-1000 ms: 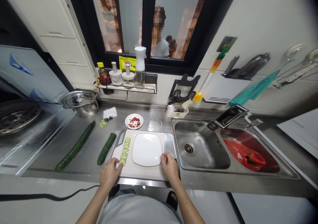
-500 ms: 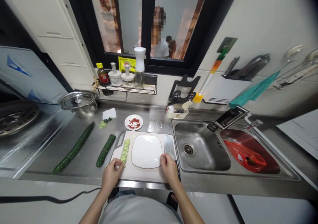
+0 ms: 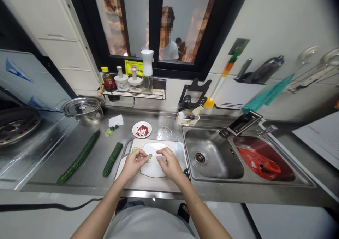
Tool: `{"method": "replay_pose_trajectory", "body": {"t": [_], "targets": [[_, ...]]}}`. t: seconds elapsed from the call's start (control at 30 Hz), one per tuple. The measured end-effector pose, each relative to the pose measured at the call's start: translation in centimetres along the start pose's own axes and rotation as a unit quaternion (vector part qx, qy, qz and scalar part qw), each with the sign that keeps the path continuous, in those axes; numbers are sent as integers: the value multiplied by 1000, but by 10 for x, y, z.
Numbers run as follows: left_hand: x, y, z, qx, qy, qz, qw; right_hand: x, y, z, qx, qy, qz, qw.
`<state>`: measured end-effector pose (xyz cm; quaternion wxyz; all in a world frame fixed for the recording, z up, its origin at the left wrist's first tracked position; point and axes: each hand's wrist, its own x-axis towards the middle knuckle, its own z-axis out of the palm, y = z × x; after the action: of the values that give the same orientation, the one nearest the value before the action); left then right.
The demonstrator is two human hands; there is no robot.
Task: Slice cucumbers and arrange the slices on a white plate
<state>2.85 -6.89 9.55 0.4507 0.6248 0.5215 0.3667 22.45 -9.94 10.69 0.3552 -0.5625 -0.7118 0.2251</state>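
Observation:
A slice of cucumber is pinched between the fingertips of my left hand, over the left part of a white square plate. My right hand hovers over the plate's right side, thumb and fingers apart, holding nothing. The plate lies on a cutting board. More cucumber slices show at the board's left, mostly hidden behind my left hand. A knife rests along the board's right side, its handle partly behind my right wrist.
Two cucumbers lie left of the board. Behind it is a small plate of red pieces. A sink adjoins on the right, a lidded pot stands back left, and a condiment shelf hangs below the window, where people show.
My left hand has moved up and right from the row of slices to the plate, now with a slice. My right hand has left the plate's right edge and moved over the plate.

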Motion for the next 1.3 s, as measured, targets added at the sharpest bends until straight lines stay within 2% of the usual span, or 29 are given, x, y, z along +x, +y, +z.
{"method": "replay_pose_trajectory", "body": {"t": [0.1, 0.27, 0.4, 0.47, 0.57, 0.7, 0.8, 0.87, 0.97, 1.17, 1.3], "targets": [[3, 9, 2, 3, -15, 14, 1000, 7, -9, -1, 4, -13, -40, 999], [3, 14, 6, 14, -36, 21, 999, 10, -11, 6, 4, -38, -52, 998], [1, 7, 9, 6, -4, 12, 1000, 9, -7, 8, 1, -34, -51, 998], [0, 3, 11, -28, 13, -25, 999, 9, -6, 7, 4, -26, -49, 998], [-3, -1, 16, -117, -26, -122, 985, 9, -4, 5, 8, -18, -46, 999], [-3, 0, 22, -262, -91, -233, 932, 8, -2, 6, 4, -13, -52, 999], [-1, 2, 25, -324, -100, -279, 899, 7, -1, 7, 1, -17, -63, 998], [1, 2, 25, -337, -94, -286, 892, 6, -1, 6, -5, -24, -68, 997], [3, 4, 24, -327, -83, -269, 902, 4, 0, 6, -15, -28, -69, 997], [8, 13, 21, -227, -67, -220, 946, 3, 5, 7, -29, -35, -68, 997], [11, 9, 22, -212, -70, -164, 961, 2, 8, 8, -27, -46, -65, 996]]}}
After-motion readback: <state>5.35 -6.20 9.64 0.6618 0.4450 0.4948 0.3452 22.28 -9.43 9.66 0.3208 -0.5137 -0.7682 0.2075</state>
